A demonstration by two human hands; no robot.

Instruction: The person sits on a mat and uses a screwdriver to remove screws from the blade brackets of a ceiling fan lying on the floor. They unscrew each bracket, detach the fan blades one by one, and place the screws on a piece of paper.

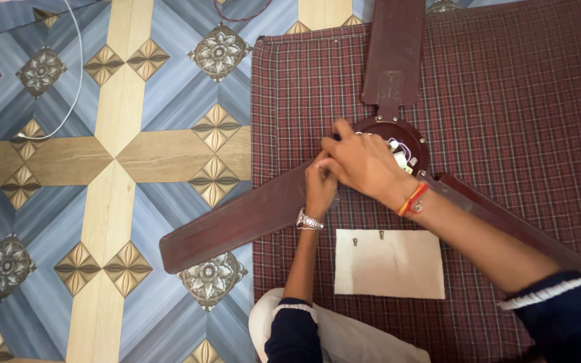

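A dark maroon ceiling fan lies flat on a checked maroon cloth (506, 101), its round motor hub (408, 138) open with white wires showing. One blade (395, 54) points away, another blade (237, 218) reaches left over the floor, a third runs toward the lower right. My right hand (364, 165), with a red-orange thread at the wrist, covers the left side of the hub. My left hand (321, 185), wearing a metal watch, sits under it at the base of the left blade. What the fingers grip is hidden.
A white paper sheet (388, 265) with two small screws (368, 237) lies on the cloth near me. The floor (102, 202) has blue and tan patterned tiles, with a white cable (75, 81) at the upper left. My knee (344, 336) is at the bottom.
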